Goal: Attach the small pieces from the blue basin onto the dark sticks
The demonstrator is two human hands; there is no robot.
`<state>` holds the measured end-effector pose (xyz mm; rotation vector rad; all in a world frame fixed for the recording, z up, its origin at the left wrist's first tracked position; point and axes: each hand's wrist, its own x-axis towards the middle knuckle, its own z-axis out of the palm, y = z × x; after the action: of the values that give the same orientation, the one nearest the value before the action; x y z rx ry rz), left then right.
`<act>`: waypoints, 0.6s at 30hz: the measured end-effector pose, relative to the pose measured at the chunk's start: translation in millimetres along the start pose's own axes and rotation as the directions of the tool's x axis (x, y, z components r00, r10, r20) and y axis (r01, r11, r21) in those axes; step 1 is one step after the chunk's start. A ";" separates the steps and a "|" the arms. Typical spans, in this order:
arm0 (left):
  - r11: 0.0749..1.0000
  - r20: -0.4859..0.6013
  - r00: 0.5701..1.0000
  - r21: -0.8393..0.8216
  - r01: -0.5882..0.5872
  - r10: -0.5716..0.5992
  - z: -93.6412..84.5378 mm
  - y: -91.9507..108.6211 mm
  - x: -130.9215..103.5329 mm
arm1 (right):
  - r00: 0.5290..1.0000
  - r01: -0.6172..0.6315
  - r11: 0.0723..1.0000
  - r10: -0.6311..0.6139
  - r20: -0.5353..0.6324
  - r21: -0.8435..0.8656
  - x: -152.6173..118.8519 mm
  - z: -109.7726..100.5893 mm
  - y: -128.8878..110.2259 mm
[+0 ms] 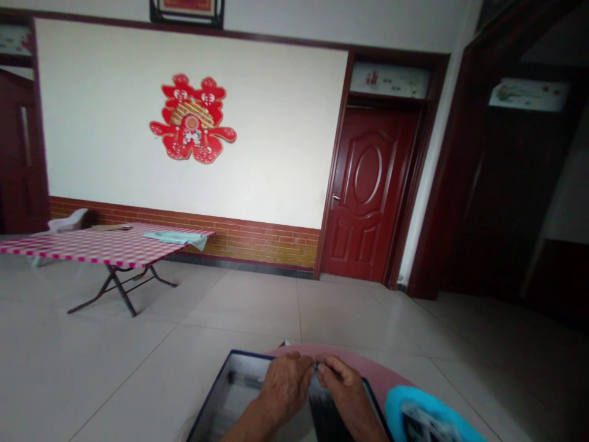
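The left hand (286,382) and right hand (344,382) are meeting with fingers closed around a small dark piece (316,366), axis unclear, over the box (251,354) toward the worktop's (370,363) far edge, while black strands (326,418) are stretching nearward, closer to the right hand.

Two hands (315,379) above open box (214,393)

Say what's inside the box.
In the box, a blurred dark strip shows left; a black bundle is in or above it. Left hand and right hand hide the middle.
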<state>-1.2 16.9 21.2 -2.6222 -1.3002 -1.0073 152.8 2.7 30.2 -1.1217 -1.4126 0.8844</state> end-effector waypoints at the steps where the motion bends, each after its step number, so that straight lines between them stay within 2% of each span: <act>1: 1.000 -0.012 1.000 -0.011 -0.010 0.010 -0.1 -0.3 0.1 | 1.000 -0.005 1.000 0.005 -0.002 0.013 0.2 -0.1 0.1; 8: 0.999 -0.056 0.998 -0.027 -0.040 0.038 -0.7 -2.0 1.8 | 0.998 -0.057 0.996 0.056 0.016 0.067 -2.0 -0.2 -9.1; 14: 0.995 -0.116 0.989 -0.021 -0.097 0.094 -9.4 4.6 1.0 | 1.000 0.030 0.997 -0.030 0.000 -0.075 -3.5 1.1 0.4; 18: 0.991 -0.036 0.990 0.011 -0.133 0.133 -14.9 12.0 1.2 | 0.994 0.077 0.975 -0.092 -0.060 -0.207 -1.9 2.1 15.1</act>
<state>0.1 5.3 36.4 -2.6302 -1.1023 -1.0221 153.1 5.3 15.0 -1.2239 -1.5073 0.6447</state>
